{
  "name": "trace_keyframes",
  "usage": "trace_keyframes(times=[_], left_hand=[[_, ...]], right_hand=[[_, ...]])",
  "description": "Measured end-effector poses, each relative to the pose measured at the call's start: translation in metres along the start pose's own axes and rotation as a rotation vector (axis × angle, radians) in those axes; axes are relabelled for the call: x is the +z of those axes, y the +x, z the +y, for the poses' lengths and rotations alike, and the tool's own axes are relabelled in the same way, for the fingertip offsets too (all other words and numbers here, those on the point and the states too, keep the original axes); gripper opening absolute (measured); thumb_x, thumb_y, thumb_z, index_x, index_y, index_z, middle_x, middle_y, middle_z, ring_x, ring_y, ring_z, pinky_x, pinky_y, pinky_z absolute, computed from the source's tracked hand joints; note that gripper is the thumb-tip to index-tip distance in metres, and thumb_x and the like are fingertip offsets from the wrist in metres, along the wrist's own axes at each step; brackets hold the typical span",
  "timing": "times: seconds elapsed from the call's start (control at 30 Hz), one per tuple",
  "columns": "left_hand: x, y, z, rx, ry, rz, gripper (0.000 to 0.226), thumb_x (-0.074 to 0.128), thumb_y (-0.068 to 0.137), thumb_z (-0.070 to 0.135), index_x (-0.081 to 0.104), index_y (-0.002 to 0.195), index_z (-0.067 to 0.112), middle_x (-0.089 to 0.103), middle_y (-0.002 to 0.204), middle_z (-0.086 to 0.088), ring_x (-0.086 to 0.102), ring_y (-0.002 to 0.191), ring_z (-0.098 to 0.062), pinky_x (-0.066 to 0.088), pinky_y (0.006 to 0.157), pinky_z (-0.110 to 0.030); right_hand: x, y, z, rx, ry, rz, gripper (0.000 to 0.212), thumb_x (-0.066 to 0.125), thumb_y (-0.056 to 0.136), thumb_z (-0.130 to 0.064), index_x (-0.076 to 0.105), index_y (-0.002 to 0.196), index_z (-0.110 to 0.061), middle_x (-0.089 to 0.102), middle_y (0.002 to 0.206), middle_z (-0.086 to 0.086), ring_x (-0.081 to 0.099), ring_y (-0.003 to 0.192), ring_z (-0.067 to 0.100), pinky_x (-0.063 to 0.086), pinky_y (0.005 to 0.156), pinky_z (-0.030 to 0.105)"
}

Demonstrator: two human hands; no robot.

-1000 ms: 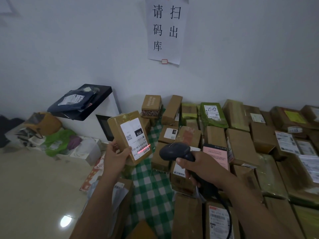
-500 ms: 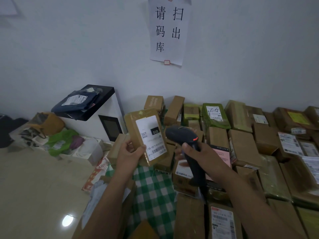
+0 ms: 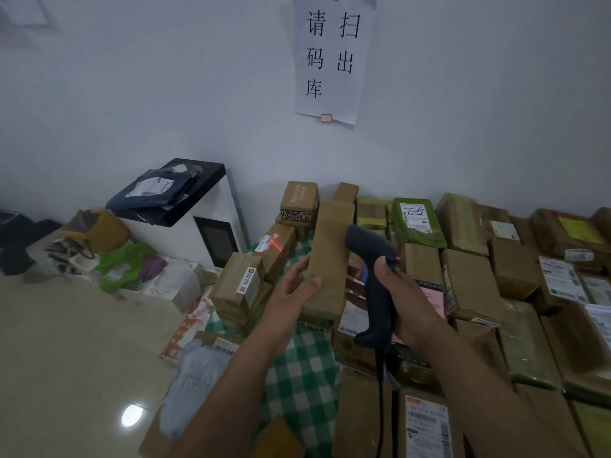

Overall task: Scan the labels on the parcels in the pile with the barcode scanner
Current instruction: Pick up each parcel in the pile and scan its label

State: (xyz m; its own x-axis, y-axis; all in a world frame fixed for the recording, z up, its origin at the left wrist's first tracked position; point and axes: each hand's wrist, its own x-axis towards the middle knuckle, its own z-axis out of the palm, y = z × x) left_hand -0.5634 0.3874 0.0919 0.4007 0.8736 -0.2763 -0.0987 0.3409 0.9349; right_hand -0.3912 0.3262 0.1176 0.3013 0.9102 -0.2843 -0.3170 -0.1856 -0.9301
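My left hand (image 3: 294, 285) grips a brown taped parcel (image 3: 329, 256) by its lower left edge and holds it upright above the pile; its plain side faces me and no label shows. My right hand (image 3: 405, 297) grips the dark barcode scanner (image 3: 372, 276) just right of that parcel, head tilted up and to the left, its cable hanging down. A red scan line falls on a small box (image 3: 277, 246) behind. The pile of brown and green parcels (image 3: 469, 279) fills the right side, several showing white labels.
A green checked cloth (image 3: 297, 361) shows between parcels. A white machine with a black lid (image 3: 198, 226) stands at the left against the wall, bags and clutter (image 3: 109, 259) beside it. A paper sign (image 3: 332, 57) hangs on the wall. Bare floor (image 3: 66, 358) lies lower left.
The left hand has turned the parcel and moved it right, so its white label no longer faces me. The scanner has tipped upward; its red line is off the held parcel.
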Motion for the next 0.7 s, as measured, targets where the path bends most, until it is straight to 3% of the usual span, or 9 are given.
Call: trace_keyframes(times=[0.1, 0.17, 0.23, 0.33, 0.43, 0.6, 0.7], left_hand=[[-0.011, -0.001, -0.007, 0.018, 0.118, 0.014, 0.049, 0.069, 0.085, 0.028, 0.049, 0.125, 0.050, 0.056, 0.131, -0.001, 0.061, 0.112, -0.024, 0.056, 0.089, -0.041], [-0.021, -0.001, -0.022, 0.057, 0.344, 0.147, 0.063, 0.073, 0.084, 0.033, 0.041, 0.137, 0.047, 0.044, 0.137, 0.004, 0.053, 0.118, -0.022, 0.053, 0.094, -0.044], [-0.034, 0.001, -0.044, 0.052, 0.543, 0.289, 0.079, 0.073, 0.075, 0.047, 0.033, 0.143, 0.046, 0.032, 0.143, 0.005, 0.043, 0.124, -0.024, 0.049, 0.099, -0.048], [-0.053, -0.007, -0.080, 0.019, 0.808, 0.399, 0.088, 0.067, 0.073, 0.054, 0.027, 0.149, 0.038, 0.025, 0.150, -0.003, 0.035, 0.129, -0.026, 0.039, 0.093, -0.035], [-0.066, -0.018, -0.112, 0.067, 0.939, 0.468, 0.085, 0.072, 0.072, 0.051, 0.032, 0.146, 0.036, 0.029, 0.146, -0.005, 0.034, 0.126, -0.024, 0.038, 0.096, -0.037], [-0.068, -0.019, -0.146, -0.022, 1.139, 0.334, 0.075, 0.067, 0.073, 0.055, 0.032, 0.138, 0.044, 0.029, 0.136, -0.003, 0.034, 0.123, -0.023, 0.040, 0.103, -0.043], [-0.062, -0.006, -0.154, -0.072, 1.217, 0.262, 0.072, 0.063, 0.078, 0.053, 0.029, 0.140, 0.038, 0.026, 0.141, -0.006, 0.032, 0.131, -0.029, 0.034, 0.109, -0.047]], right_hand=[[-0.001, -0.001, 0.004, -0.018, -0.121, -0.015, 0.046, 0.060, 0.066, -0.056, 0.065, 0.099, -0.023, 0.072, 0.097, 0.006, 0.068, 0.091, 0.027, 0.055, 0.084, 0.043], [-0.002, -0.003, 0.006, -0.034, -0.186, -0.044, 0.045, 0.062, 0.073, -0.054, 0.065, 0.102, -0.020, 0.074, 0.096, 0.012, 0.071, 0.085, 0.031, 0.059, 0.079, 0.045], [-0.005, -0.003, 0.009, -0.055, -0.212, -0.073, 0.030, 0.059, 0.089, -0.042, 0.062, 0.104, -0.017, 0.074, 0.093, 0.016, 0.069, 0.070, 0.030, 0.058, 0.067, 0.041], [-0.008, -0.003, 0.012, -0.062, -0.253, -0.062, 0.024, 0.054, 0.097, -0.032, 0.061, 0.098, -0.010, 0.072, 0.087, 0.016, 0.064, 0.057, 0.023, 0.055, 0.055, 0.033], [-0.010, -0.003, 0.015, -0.034, -0.269, -0.043, 0.028, 0.054, 0.097, -0.033, 0.060, 0.097, -0.005, 0.071, 0.082, 0.016, 0.062, 0.052, 0.020, 0.055, 0.050, 0.029], [-0.014, -0.003, 0.023, -0.003, -0.310, -0.039, 0.029, 0.056, 0.097, -0.035, 0.060, 0.098, -0.007, 0.072, 0.077, 0.011, 0.062, 0.049, 0.018, 0.053, 0.050, 0.030], [-0.018, -0.005, 0.029, 0.000, -0.358, -0.024, 0.026, 0.056, 0.096, -0.036, 0.060, 0.098, -0.010, 0.073, 0.076, 0.008, 0.061, 0.048, 0.017, 0.052, 0.048, 0.027]])
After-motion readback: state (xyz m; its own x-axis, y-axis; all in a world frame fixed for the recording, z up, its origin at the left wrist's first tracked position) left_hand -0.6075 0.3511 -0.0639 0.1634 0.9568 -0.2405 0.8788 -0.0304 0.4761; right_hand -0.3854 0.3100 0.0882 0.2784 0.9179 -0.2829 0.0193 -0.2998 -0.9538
